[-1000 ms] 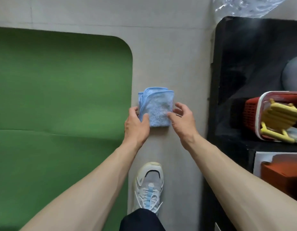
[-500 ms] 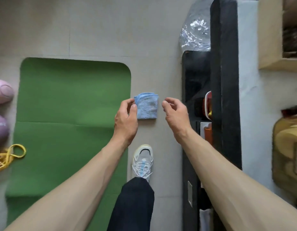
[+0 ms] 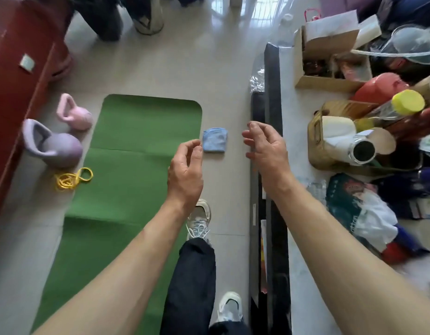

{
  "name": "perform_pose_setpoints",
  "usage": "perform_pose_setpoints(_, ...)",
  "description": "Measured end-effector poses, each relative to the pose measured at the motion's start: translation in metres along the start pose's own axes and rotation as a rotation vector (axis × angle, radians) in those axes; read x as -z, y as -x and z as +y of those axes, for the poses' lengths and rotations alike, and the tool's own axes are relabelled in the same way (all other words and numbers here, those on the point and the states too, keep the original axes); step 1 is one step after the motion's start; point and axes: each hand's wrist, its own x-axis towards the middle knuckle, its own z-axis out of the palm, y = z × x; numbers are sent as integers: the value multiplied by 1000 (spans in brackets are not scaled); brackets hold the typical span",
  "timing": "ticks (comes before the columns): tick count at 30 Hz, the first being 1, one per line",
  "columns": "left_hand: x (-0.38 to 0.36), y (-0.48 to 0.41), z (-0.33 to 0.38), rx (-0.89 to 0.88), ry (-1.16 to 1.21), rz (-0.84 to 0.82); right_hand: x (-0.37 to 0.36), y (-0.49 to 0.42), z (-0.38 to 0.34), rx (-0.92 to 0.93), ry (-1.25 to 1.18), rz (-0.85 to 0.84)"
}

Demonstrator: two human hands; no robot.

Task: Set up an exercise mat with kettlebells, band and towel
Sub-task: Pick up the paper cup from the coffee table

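A green exercise mat [image 3: 127,165] lies unrolled on the tiled floor. Just off its right edge sits a folded blue towel [image 3: 214,140]. On the floor left of the mat stand a pink kettlebell [image 3: 75,114] and a purple kettlebell [image 3: 52,143], with a yellow band [image 3: 72,178] coiled in front of them. My left hand [image 3: 185,170] hovers above the mat's right edge, fingers loosely curled, holding nothing. My right hand [image 3: 267,146] floats to the right of the towel, fingers relaxed and empty.
A black shelf unit [image 3: 269,165] runs along the right, beside a counter crowded with boxes, bottles and bags [image 3: 368,146]. A dark red cabinet [image 3: 18,76] stands at the left. My legs and sneakers [image 3: 199,221] are by the mat's right edge.
Both hands have let go of the towel and lifted away from it. The view has risen, so the kettlebells, band and counter now show.
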Motion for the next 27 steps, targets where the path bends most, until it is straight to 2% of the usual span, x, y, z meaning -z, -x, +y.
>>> perform_pose_setpoints(9, 68, 164, 22, -15, 91, -54, 19, 189, 0, 10, -105, 8)
perform_pose_setpoints(14, 140, 259, 81, -107, 123, -95, 12, 304, -47, 70, -99, -40)
perform_pose_setpoints(17, 180, 324, 120, -161, 201, -85, 27, 378, -85, 186, -68, -51)
perform_pose_setpoints(20, 211, 390, 152, -174, 190, -164, 50, 454, -113, 212, -80, -45)
perform_pose_setpoints(27, 218, 490, 180, -212, 194, -269, 96, 567, -118, 223, -95, 22)
